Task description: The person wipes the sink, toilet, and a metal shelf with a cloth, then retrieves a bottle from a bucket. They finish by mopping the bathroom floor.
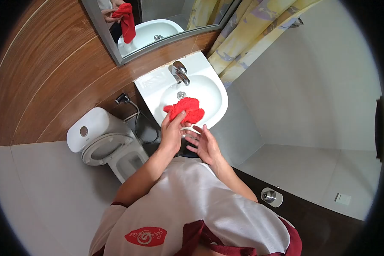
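A bunched red cloth (187, 109) hangs over the front part of the white sink basin (213, 97). My left hand (173, 132) grips the cloth from below, with the thumb against its near edge. To the right of it, my right hand (203, 144) has its fingers spread and palm turned up, just below the cloth and with nothing in it. Behind the cloth, the metal drain (181, 95) and the chrome faucet (180, 73) show.
A toilet (102, 147) with its lid raised stands to the left, beside a hand sprayer (123, 98) and its hose. A framed mirror (170, 48) is above the sink. Patterned curtains (243, 38) hang at the right. A metal fixture (269, 196) is at the lower right.
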A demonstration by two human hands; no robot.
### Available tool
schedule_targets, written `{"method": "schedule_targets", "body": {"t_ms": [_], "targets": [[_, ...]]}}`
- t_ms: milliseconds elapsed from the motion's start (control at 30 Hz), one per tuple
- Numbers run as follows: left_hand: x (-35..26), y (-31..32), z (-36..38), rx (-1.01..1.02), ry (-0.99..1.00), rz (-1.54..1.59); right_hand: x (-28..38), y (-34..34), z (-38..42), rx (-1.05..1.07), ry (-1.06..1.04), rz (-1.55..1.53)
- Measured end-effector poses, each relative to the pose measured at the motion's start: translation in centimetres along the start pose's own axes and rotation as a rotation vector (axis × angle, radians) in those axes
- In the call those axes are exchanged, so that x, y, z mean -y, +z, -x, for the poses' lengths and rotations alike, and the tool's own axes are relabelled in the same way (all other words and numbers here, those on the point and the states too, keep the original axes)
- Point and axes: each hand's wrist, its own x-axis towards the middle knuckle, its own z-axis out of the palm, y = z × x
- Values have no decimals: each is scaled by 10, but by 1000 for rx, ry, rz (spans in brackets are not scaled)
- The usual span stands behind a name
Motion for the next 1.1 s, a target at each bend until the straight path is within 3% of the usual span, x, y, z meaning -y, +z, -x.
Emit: {"method": "schedule_targets", "body": {"t_ms": [100, 133, 233, 267, 367, 467, 500, 600, 700, 733, 833, 867, 933, 967, 1033, 1100], "targets": [[3, -11, 4, 28, -140, 157, -5, 8, -11, 211, 47, -370], [6, -15, 4, 2, -159, 195, -7, 5, -16, 297, -37, -428], [2, -21, 2, -140, -157, 118, 10, 20, -22, 37, -337, -317], [3, -25, 0, -187, -129, 41, 16, 16, -34, 63, -411, -286], [15, -46, -14, -172, 17, -282, 20, -4, -66, -103, -616, 192], [39, -67, -34, -118, 123, -501, 23, -14, -70, 140, -527, 844], [39, -67, -35, -110, 51, -507, 33, 4, -54, 243, -497, 977], [40, -65, -42, -54, -188, -495, 33, 4, -51, 158, -713, 1158], [36, -76, -42, 38, -460, -424, 24, -41, -99, 55, -464, 825], [29, -77, -36, 31, -475, -405, 34, -48, -113, 8, -464, 849], [35, -112, -9, -209, -319, -442, 79, -86, -184, -132, -535, 1240], [36, -127, 2, -298, -294, -433, 102, -74, -200, -225, -467, 1362], [47, -166, 37, -504, -270, -410, 104, -86, -251, -377, -799, 1824], [57, -188, 55, -609, -259, -401, 107, -80, -266, -362, -535, 1925], [76, -218, 97, -781, -239, -536, 84, -87, -297, -366, -551, 2099], [109, -256, 143, -906, -317, -614, 66, -97, -327, -394, -698, 2006]]}}
